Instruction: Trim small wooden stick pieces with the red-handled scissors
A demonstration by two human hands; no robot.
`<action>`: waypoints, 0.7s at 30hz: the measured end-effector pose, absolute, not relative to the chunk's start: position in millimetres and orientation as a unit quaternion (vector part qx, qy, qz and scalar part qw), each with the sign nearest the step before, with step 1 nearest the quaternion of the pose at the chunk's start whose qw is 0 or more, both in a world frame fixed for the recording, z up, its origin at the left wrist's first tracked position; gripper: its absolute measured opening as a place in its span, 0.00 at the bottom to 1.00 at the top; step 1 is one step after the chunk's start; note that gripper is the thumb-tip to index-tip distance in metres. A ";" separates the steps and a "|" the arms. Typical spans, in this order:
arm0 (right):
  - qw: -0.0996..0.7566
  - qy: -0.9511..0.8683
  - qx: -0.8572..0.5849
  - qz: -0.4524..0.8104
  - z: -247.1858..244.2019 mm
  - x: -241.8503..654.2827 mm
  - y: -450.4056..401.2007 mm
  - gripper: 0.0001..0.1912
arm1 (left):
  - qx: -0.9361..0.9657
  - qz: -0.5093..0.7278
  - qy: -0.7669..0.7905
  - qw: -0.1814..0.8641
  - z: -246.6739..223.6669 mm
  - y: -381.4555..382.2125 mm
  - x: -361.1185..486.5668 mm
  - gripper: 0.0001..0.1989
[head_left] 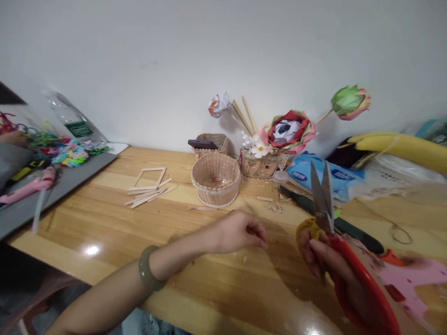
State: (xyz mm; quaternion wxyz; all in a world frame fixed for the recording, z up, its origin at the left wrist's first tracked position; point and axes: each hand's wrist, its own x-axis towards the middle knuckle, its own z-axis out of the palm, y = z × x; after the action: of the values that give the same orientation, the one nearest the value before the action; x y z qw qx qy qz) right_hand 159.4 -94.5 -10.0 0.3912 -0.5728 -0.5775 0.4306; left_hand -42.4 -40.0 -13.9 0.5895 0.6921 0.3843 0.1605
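Note:
My left hand (240, 232) is over the middle of the table, its fingers curled together. I cannot make out whether anything small is pinched in them. A green bangle (150, 269) circles that wrist. On the right, my right hand (324, 260) grips a pair of scissors (323, 200) by red and yellow handles, with the blades pointing up and apart. Beyond my left hand stands a round basket of craft sticks (216, 179) with a beaded trim. A short stick (202, 208) lies in front of it, and small cut pieces (274, 208) are scattered to its right.
Left of the basket are loose craft sticks (150, 194) and a stick frame (150, 169). Paper flowers (288, 130) stand behind, beside a blue packet (335, 174). A pink glue gun (408, 279) lies right. Another person's sleeve (12, 160) shows far left near a bottle (75, 122).

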 end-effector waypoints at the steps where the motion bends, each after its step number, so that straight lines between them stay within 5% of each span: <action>1: 0.393 -0.577 -0.566 0.439 -11.7 156.7 -96.1 0.14 | 0.630 0.197 0.398 0.637 -11.2 -41.0 -38.8 0.02; 6: 0.441 -0.592 -0.503 0.450 -25.1 148.5 -99.6 0.11 | 0.473 0.322 0.409 0.711 4.0 -54.6 -19.3 0.06; 21: 0.440 -0.576 -0.577 0.376 -2.1 154.4 -100.5 0.11 | 0.476 0.313 0.449 0.688 9.5 -62.0 -0.6 0.10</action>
State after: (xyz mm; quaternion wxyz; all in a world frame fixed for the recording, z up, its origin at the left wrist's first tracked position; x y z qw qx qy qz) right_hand 154.4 -100.5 -2.1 0.4400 -0.5771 -0.5763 0.3759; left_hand -0.6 -62.0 9.5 0.6884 0.4764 0.4489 0.3126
